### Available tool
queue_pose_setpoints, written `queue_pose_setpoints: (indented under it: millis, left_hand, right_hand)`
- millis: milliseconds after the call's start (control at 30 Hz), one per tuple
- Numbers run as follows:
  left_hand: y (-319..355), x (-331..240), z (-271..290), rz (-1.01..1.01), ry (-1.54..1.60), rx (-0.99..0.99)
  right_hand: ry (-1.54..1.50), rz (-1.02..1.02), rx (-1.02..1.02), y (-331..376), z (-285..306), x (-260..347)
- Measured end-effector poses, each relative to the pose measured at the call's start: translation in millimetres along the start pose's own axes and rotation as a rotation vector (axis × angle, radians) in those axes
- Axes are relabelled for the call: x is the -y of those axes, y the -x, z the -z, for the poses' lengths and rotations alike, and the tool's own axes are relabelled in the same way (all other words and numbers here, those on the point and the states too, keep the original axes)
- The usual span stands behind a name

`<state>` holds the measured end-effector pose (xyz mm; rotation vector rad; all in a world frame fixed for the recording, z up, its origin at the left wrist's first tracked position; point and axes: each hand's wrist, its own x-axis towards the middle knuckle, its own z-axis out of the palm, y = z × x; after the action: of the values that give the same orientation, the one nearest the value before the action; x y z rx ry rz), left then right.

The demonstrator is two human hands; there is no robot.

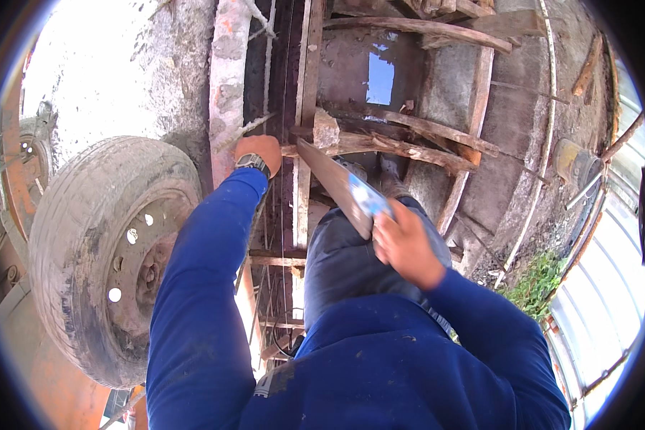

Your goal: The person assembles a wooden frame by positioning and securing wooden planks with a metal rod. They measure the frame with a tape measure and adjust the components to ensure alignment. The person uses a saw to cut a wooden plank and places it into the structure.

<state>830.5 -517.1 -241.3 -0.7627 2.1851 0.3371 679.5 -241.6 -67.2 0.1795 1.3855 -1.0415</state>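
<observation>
In my right hand (407, 244) is a handsaw (342, 185), its fingers wrapped round the handle end, which is slightly blurred. The grey blade tapers away to the upper left, and its tip lies at a thin wooden strip (289, 150) beside a long upright board (308, 72). My left hand (259, 150), with a watch on its wrist, is closed on the left end of that strip; its fingers are mostly hidden. Just right of the blade tip sits a pale rough block (326, 129). Behind it a rough wooden crosspiece (401, 149) runs to the right.
A large muddy wheel (115, 251) stands close to my left arm. Ahead, wooden braces (416, 27) span a trench with a water puddle (381, 75). A concrete-smeared beam (228, 86) runs along the left. Metal sheeting (602, 287) and green plants (537, 287) are at the right.
</observation>
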Motion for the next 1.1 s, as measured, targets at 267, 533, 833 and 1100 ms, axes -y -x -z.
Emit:
queue_pose_setpoints:
  millis: [267, 533, 833, 1100]
  left_hand:
    - [-0.2, -7.6, 6.8, -0.021, -0.006, -0.005]
    - [4.4, 1.8, 7.9, -0.012, -0.021, -0.020]
    - [17.2, 21.8, -52.1, -0.072, -0.013, -0.135]
    - [9.0, 3.4, -17.0, -0.036, 0.052, -0.026]
  right_hand:
    - [0.684, 0.482, -0.037, -90.1, 1.2, -46.1]
    - [0.456, 0.120, 0.030, 41.2, 14.1, 32.3]
    - [0.170, -0.050, 0.079, -42.8, -8.3, 5.9]
    - [0.561, 0.261, 0.015, -49.4, 4.7, -17.2]
